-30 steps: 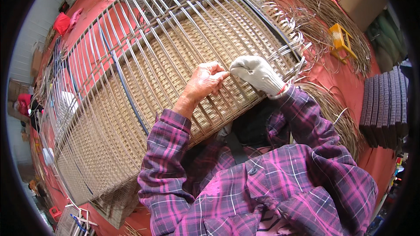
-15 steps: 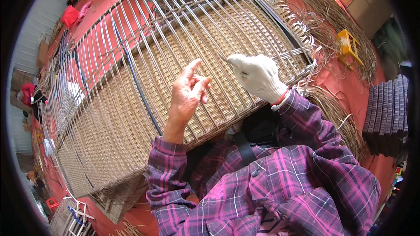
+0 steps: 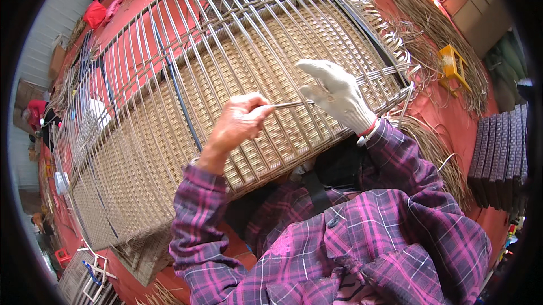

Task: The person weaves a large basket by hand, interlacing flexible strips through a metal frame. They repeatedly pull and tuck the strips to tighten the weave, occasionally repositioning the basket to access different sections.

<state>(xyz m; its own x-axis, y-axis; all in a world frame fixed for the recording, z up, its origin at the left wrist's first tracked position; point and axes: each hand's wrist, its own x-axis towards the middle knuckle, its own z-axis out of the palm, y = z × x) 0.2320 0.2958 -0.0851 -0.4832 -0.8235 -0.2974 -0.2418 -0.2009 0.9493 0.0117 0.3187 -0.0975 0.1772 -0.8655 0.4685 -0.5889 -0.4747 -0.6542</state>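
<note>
A large tan wicker panel lies in front of me, with slim metallic-looking rods running across it. Bare and closed, my left hand pinches one end of a thin brownish strand above the weave. The strand stretches to the right as far as my right hand, which wears a white knitted glove. That hand is open, its thumb spread away from the straight fingers. The strand's far end meets the glove near the thumb; whether it touches there I cannot tell.
Long bundles of loose strands lie on the red floor at the right, near a yellow stool. Dark ribbed pieces are stacked there too. Another person bends at the far left. A white pipe frame stands lower left.
My left hand has gone from a loosely spread pose to a pinch on the strand, a little lower. The right hand's fingers have opened out from a closed grip.
</note>
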